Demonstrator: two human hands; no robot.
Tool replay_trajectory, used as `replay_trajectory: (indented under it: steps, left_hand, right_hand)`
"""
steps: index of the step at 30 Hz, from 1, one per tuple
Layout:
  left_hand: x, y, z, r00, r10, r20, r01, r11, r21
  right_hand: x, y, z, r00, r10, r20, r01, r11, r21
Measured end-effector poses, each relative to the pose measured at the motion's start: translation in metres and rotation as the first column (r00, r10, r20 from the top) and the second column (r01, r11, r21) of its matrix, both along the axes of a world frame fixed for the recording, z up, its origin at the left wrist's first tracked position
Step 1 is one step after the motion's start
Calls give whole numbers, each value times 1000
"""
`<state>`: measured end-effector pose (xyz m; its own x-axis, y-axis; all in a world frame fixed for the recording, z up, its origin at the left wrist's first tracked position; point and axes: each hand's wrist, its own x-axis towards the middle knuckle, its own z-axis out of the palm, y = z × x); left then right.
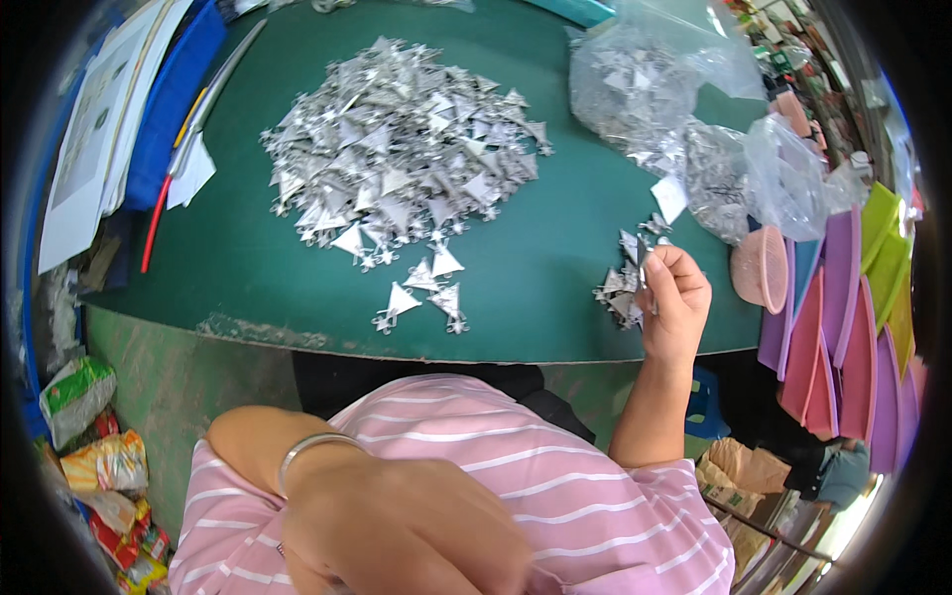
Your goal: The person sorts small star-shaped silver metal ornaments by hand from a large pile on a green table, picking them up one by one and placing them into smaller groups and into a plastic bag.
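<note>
On the green table lies a big heap of small silver triangular metal pieces point(407, 139), with wire-like bits at their corners. A few loose triangular pieces point(399, 300) lie in front of it. My right hand point(676, 297) is closed in a pinch on one triangular metal piece point(643, 260), edge-on to me. It is over a small pile of like pieces point(620, 297) near the table's right front. My left hand point(407, 526), with a bangle at the wrist, is drawn up close in front of my chest. Its fingertips are hidden, so their hold cannot be made out.
Clear plastic bags point(635, 89) with metal pieces stand at the back right, a white card point(669, 198) beside them. Coloured mesh-like baskets point(762, 268) and purple, pink and green panels point(838, 307) crowd the right edge. A blue bin point(174, 109), papers and pens are at left.
</note>
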<state>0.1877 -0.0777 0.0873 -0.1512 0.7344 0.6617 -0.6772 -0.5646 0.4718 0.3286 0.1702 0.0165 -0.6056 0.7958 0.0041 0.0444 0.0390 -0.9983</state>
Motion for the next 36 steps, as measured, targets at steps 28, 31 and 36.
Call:
replay_trajectory:
  steps: [28,31,36]
  left_hand:
    - [-20,-26,14,956,209,-205,-132,934,333]
    - [-38,-29,3,967,147,-209,-73,943,323]
    - [-36,-40,-57,669,688,-280,-740,585,-331]
  right_hand:
    - [-92,-70,-15,756,314,574,-654,398,643]
    - [-82,-60,-8,754,320,574,-638,567,521]
    - [-70,-43,-11,826,325,461,-564,503,655]
